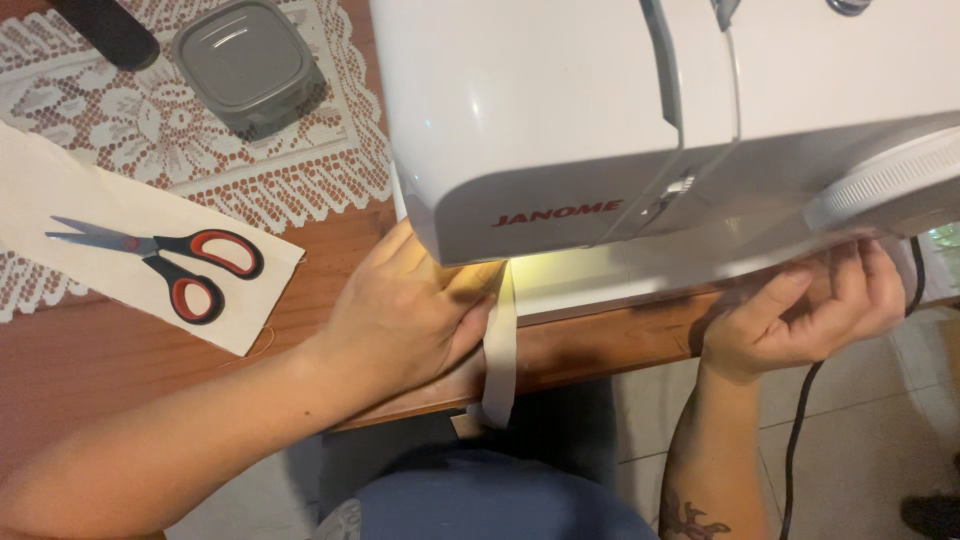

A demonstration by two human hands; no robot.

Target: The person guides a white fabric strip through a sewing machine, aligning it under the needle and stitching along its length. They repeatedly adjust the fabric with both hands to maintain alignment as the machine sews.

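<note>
White plastic fills the upper right of the view: it is the body of a sewing machine (560,110) that stands on a brown wooden bench (110,345), with a short red label on its lower front face. The left hand (405,315) lies flat on the bench just under the machine head, fingers together and pressing on a narrow strip of white fabric (498,345); this strip comes out from under the lit needle area, passes over the bench edge and hangs down a little. The grip of this hand is not closed around the strip, it only holds it down with the fingers. The right hand (805,320) is at the right end of the machine, below the ribbed white handwheel (890,185), with the fingers curled upward and touching the underside of the machine; I cannot tell if it really grips the wheel. A black power cord (800,430) hangs beside this hand toward the tiled floor. At the left, well apart from the hands, scissors (170,260) with red and black handles lie closed on a piece of cream cloth (60,190). Behind them a white lace doily (300,170) carries a grey square container (245,65) with rounded corners and a lid.
</note>
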